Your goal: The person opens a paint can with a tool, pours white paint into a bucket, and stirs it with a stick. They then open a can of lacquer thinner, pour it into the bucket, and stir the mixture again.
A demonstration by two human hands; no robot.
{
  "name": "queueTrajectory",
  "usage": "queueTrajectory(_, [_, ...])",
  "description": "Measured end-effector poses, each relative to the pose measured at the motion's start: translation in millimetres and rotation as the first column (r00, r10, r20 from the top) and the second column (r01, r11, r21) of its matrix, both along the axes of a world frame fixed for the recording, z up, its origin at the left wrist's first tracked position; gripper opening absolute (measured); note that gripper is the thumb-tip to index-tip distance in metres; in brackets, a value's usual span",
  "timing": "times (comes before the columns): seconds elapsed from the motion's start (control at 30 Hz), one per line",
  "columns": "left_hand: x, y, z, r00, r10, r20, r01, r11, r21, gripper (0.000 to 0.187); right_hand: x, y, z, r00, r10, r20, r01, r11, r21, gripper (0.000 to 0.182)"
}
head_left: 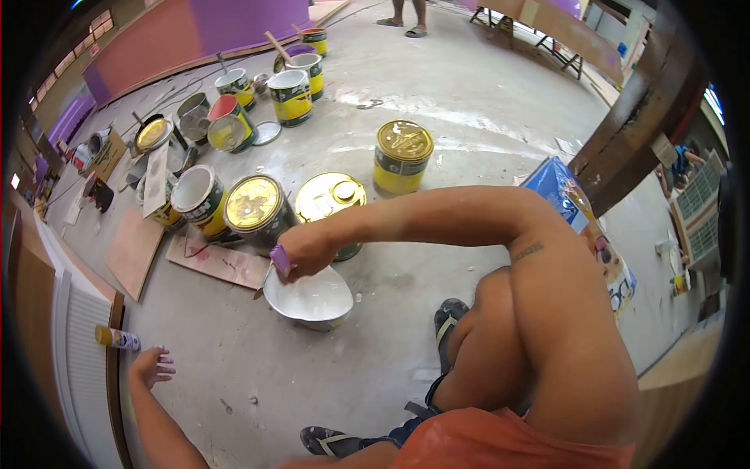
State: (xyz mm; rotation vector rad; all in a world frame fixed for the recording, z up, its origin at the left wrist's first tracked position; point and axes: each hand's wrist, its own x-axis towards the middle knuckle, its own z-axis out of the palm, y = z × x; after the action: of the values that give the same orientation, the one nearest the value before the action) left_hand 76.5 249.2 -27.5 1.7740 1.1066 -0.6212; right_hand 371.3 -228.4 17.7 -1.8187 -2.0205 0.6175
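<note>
My right hand (pixel 306 252) is closed around a purple-handled tool (pixel 279 259) at the rim of a white-lined paint bucket (pixel 311 297). The tool's working end is mostly hidden, so I cannot make out its kind. White paint coats the inside of the bucket, which looks tilted. My left hand (pixel 152 366) is held out low at the left with its fingers apart and purple stains on them, holding nothing. Close to it is a spray can (pixel 117 338) with a yellow cap. Just beyond my right hand stands a closed can with a gold lid (pixel 330 197).
Several paint cans crowd the floor ahead, including a gold-lidded can (pixel 403 156) and an open can (pixel 291 98). A stained board (pixel 219 263) lies beside the bucket. To the right are a blue bag (pixel 556 191) and a rusty post (pixel 637 117). Another person's feet (pixel 416 31) show far ahead.
</note>
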Motion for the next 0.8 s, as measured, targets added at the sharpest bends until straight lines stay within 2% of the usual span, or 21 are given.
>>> queueTrajectory(0.03, [0,2,-2,1.000,0.009,-0.002,-0.009,1.000,-0.004,0.043,-3,2,-8,0.986,0.119,-0.113,-0.104,0.986,0.129,0.015])
queueTrajectory(0.07, [0,4,-4,1.000,0.018,-0.004,-0.018,1.000,-0.009,0.044,-1,-2,-14,0.989,0.103,-0.109,-0.089,0.988,0.125,0.015])
queueTrajectory(0.13, [1,2,-2,1.000,-0.003,-0.001,0.003,1.000,-0.001,0.044,-9,-9,6,0.952,0.116,-0.283,-0.170,0.969,-0.177,0.018])
queueTrajectory(0.17, [1,3,-2,1.000,0.002,-0.001,-0.002,1.000,-0.005,0.044,-6,-11,14,0.946,0.102,-0.308,-0.191,0.943,-0.274,0.020])
queueTrajectory(0.2, [0,4,-3,1.000,0.009,-0.001,-0.009,1.000,-0.008,0.044,-3,-11,22,0.948,0.091,-0.304,-0.179,0.944,-0.276,0.020])
queueTrajectory(0.27, [-2,8,-7,1.000,0.009,-0.002,-0.009,1.000,-0.010,0.043,3,-11,35,0.992,0.028,-0.123,-0.080,0.892,-0.445,0.019])
queueTrajectory(0.3, [-4,9,-7,1.000,0.015,-0.008,-0.015,1.000,-0.019,0.043,5,-8,39,0.999,0.027,-0.026,-0.035,0.910,-0.412,0.019])
queueTrajectory(0.33, [-2,10,-8,1.000,0.022,-0.012,-0.022,0.999,-0.027,0.043,4,-7,41,1.000,0.020,-0.024,-0.028,0.911,-0.412,0.019])
queueTrajectory(0.4, [0,10,-10,1.000,0.010,-0.017,-0.010,1.000,-0.019,0.043,-5,-3,42,0.958,-0.080,0.277,0.157,0.951,-0.268,0.019])
queueTrajectory(0.43, [-3,10,-9,1.000,0.007,-0.026,-0.008,1.000,-0.009,0.043,-10,-3,42,0.956,-0.045,0.291,0.119,0.964,-0.240,0.019])
queueTrajectory(0.47, [-5,12,-10,0.999,0.016,-0.036,-0.016,1.000,-0.004,0.043,-9,-3,31,0.959,-0.039,0.282,0.108,0.966,-0.236,0.019])
queueTrajectory(0.53, [-3,9,-7,1.000,0.000,-0.015,0.000,1.000,-0.011,0.043,-6,4,-5,0.994,0.103,-0.034,-0.102,0.995,0.014,0.017])
queueTrajectory(0.57, [-4,6,-4,1.000,-0.011,-0.016,0.011,1.000,-0.006,0.043,-10,-2,-4,0.984,0.126,-0.124,-0.124,0.992,0.023,0.016])
queueTrajectory(0.6, [-2,3,-2,1.000,-0.021,-0.017,0.021,1.000,-0.001,0.044,-12,-9,4,0.965,0.103,-0.241,-0.123,0.990,-0.071,0.015])
queueTrajectory(0.67, [-3,1,0,1.000,-0.026,-0.007,0.025,1.000,-0.004,0.045,-4,-15,12,0.959,-0.006,-0.282,-0.076,0.958,-0.277,0.017])
queueTrajectory(0.77, [-3,-4,1,0.999,0.027,-0.023,-0.027,1.000,0.000,0.044,14,-13,25,0.994,0.039,-0.102,-0.074,0.929,-0.364,0.018])
queueTrajectory(0.8, [-3,-5,2,1.000,0.024,-0.010,-0.024,1.000,0.005,0.044,10,-13,36,0.998,-0.026,-0.050,0.007,0.934,-0.357,0.017])
